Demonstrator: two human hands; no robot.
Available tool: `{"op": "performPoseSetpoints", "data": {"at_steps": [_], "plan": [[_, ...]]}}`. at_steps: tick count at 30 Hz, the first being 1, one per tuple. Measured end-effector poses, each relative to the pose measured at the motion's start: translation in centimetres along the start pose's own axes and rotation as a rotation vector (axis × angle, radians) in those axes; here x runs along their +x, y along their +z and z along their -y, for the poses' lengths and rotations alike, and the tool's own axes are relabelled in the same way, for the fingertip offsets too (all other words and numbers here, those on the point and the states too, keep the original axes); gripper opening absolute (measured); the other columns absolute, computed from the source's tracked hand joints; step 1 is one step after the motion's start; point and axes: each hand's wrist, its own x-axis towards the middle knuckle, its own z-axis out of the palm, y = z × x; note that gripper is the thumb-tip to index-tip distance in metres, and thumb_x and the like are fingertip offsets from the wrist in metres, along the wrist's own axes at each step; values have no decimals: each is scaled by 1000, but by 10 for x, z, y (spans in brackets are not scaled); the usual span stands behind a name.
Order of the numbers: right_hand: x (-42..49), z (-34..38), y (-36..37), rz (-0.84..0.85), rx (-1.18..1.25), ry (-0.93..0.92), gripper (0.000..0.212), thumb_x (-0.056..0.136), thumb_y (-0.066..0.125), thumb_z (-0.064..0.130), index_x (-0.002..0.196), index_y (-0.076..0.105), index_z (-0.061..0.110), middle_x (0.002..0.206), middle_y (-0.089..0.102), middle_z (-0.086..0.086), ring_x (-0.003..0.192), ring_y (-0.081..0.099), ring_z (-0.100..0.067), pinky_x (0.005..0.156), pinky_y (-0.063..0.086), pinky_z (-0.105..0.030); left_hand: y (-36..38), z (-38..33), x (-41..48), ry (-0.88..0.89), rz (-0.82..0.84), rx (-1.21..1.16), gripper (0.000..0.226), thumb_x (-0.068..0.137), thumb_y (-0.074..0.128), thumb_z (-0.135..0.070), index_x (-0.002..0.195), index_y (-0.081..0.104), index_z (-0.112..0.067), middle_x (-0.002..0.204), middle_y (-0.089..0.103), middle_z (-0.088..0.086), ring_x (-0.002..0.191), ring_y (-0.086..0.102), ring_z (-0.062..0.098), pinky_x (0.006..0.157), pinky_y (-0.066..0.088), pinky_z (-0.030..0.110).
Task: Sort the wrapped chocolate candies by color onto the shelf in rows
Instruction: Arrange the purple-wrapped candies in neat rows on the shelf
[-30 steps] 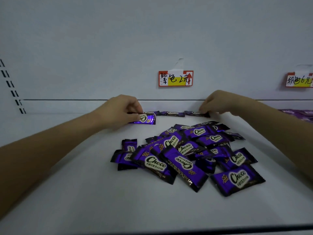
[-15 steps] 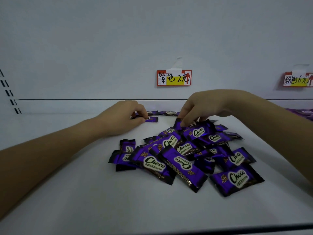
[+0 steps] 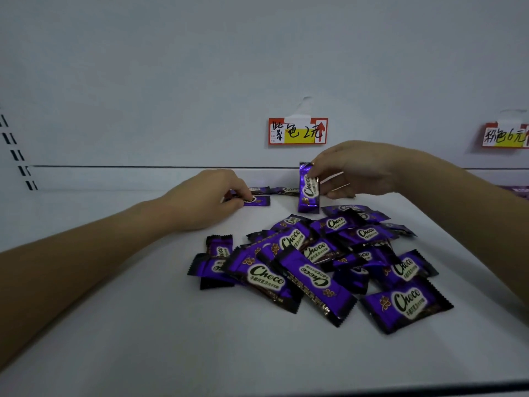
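Note:
A heap of purple "Choco" wrapped candies lies on the white shelf. My right hand pinches one purple candy by its top end and holds it upright above the back of the heap. My left hand rests on the shelf farther left, fingertips pinching a purple candy that lies flat. Behind that one, a short row of purple candies lies along the back wall.
A red and yellow price label is stuck on the back wall above the row. A second label hangs at the far right, with more purple wrappers on the shelf below it. Slotted shelf rails run down the left edge.
My right hand left the back row, reached into the heap and lifted one candy upright. My left hand set its candy down flat near the row and stays on it.

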Motion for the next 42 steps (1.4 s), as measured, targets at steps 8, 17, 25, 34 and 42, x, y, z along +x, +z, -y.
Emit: {"op": "performPoseSetpoints", "data": {"at_steps": [8,17,25,34,42], "plan": [[2,-7,5,-41,-41,-34,11,90,55,4,98,61,9,97,64,-11,71,69,-18,63,58,-25,0,1,-1,43,7,60,28,95,51,-18,119,65,-25,110,60,-3,98,56,12,90,43,28],[17,-20,13,-107,-805,-298,9,84,68,27,92,71,25,96,70,5,77,56,-1,66,41,-18,1,1,-1,116,16,111,32,97,46,-20,123,62,-27,121,58,-8,111,53,10,96,44,32],[19,-19,14,-118,-809,-358,11,86,65,32,95,69,29,95,65,3,78,55,-5,71,40,-25,-2,-1,-2,175,-2,113,30,96,47,-15,118,65,-24,118,62,-5,107,56,13,94,44,31],[-15,-2,-39,204,-862,160,26,82,71,15,106,67,22,108,65,-4,100,62,-15,86,56,-39,-21,-59,-21,189,332,-280,31,84,38,-60,113,47,-62,124,55,-24,109,52,-2,92,44,23],[-15,-7,-30,267,-778,155,25,79,73,10,104,68,7,107,69,-15,83,67,-19,72,59,-34,-26,-60,-24,154,406,-378,37,76,47,-60,107,61,-48,119,60,-9,103,61,18,89,48,46]]}}
